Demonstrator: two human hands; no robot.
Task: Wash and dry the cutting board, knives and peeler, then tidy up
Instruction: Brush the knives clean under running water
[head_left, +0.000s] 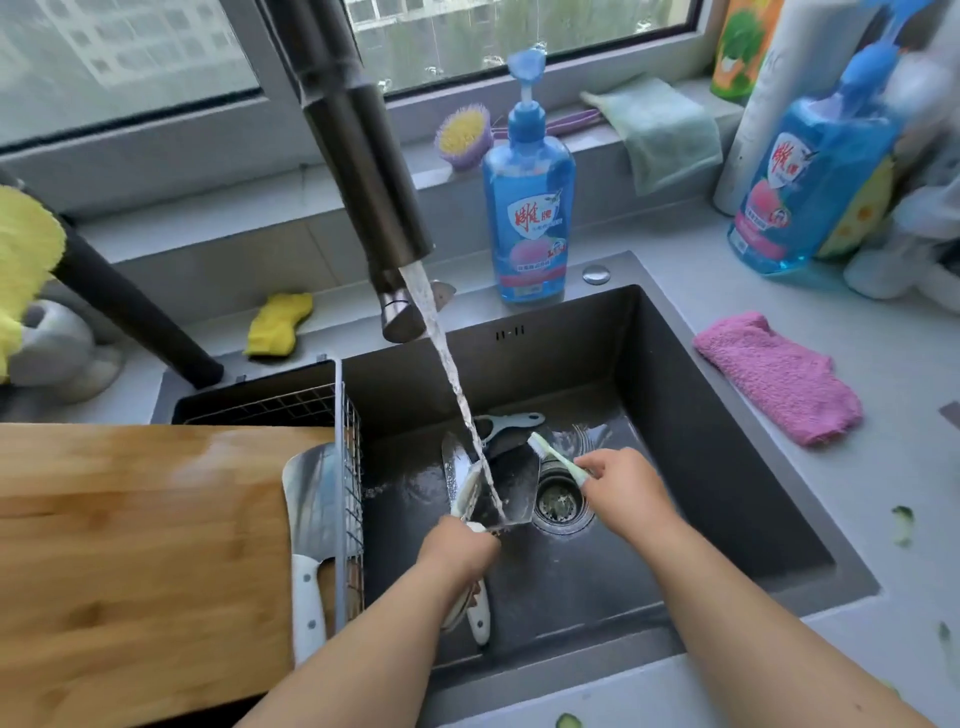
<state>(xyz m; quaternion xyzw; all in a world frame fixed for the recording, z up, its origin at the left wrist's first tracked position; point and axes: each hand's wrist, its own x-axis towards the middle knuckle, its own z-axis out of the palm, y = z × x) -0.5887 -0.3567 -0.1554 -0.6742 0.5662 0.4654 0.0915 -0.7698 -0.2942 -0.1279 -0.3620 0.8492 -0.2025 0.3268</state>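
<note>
My left hand (457, 553) grips the white handle of a cleaver (511, 493) and holds its blade in the sink under the running water. My right hand (626, 488) holds a pale green toothbrush (556, 457), its bristles near the top of that blade. A slimmer knife (450, 462) lies on the sink floor below my left hand, its white handle sticking out past my wrist. Farther back in the sink lies the light blue peeler (511, 422). The wooden cutting board (130, 545) rests across the left side, with a second cleaver (317, 499) at its right edge.
The dark faucet (363, 156) pours into the dark sink (727, 467), beside the drain (558, 501). A wire rack (349, 441) borders the board. A blue soap bottle (530, 208), yellow sponge (280, 325) and pink cloth (779, 379) sit around the sink. Cucumber peel (904, 519) dots the right counter.
</note>
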